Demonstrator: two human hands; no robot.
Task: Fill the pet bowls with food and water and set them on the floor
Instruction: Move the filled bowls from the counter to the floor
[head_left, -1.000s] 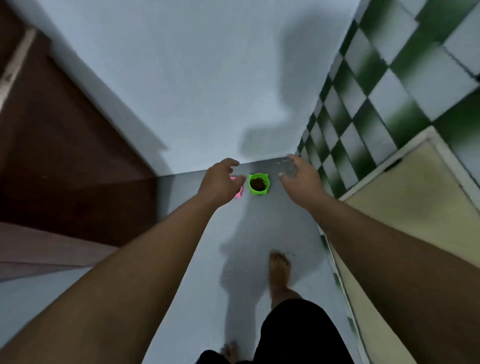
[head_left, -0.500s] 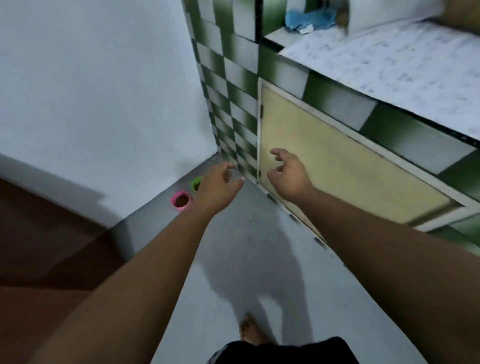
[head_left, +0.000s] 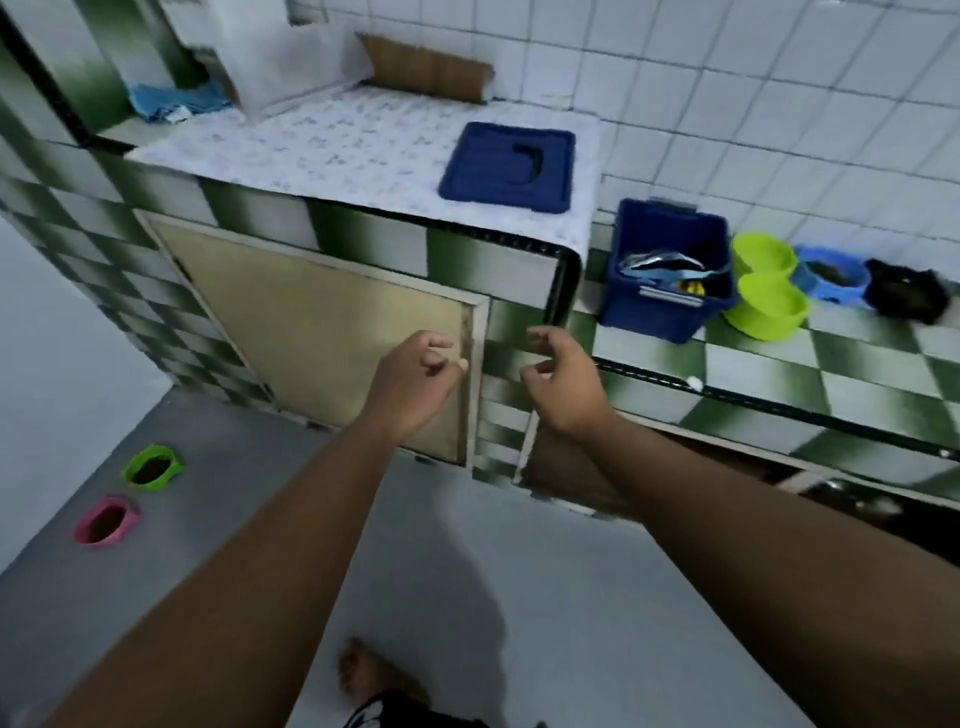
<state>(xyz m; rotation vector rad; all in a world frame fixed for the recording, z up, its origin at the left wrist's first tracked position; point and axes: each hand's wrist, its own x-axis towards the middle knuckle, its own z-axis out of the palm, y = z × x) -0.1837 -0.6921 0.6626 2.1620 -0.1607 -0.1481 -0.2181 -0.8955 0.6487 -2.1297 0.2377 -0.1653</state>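
Observation:
Two small bowls with brown food stand on the grey floor at the left: a green bowl (head_left: 151, 465) and a pink bowl (head_left: 105, 521) nearer to me. On the low tiled counter at the right sit a lime green double bowl (head_left: 765, 288), a blue bowl (head_left: 832, 274) holding dark food, and a black object (head_left: 906, 291). My left hand (head_left: 413, 387) and my right hand (head_left: 561, 382) hang in mid-air in front of the cabinet, fingers loosely curled, both empty.
A blue bin (head_left: 667, 275) with bags inside stands on the low counter. A blue lid (head_left: 509, 167) lies on the higher counter (head_left: 332, 150). A beige cabinet door (head_left: 322, 332) faces me. My bare foot (head_left: 363, 675) is on the floor below.
My view has swung right and up, from the floor corner to the counters. Both hands have left the floor bowls, which now lie at the far left.

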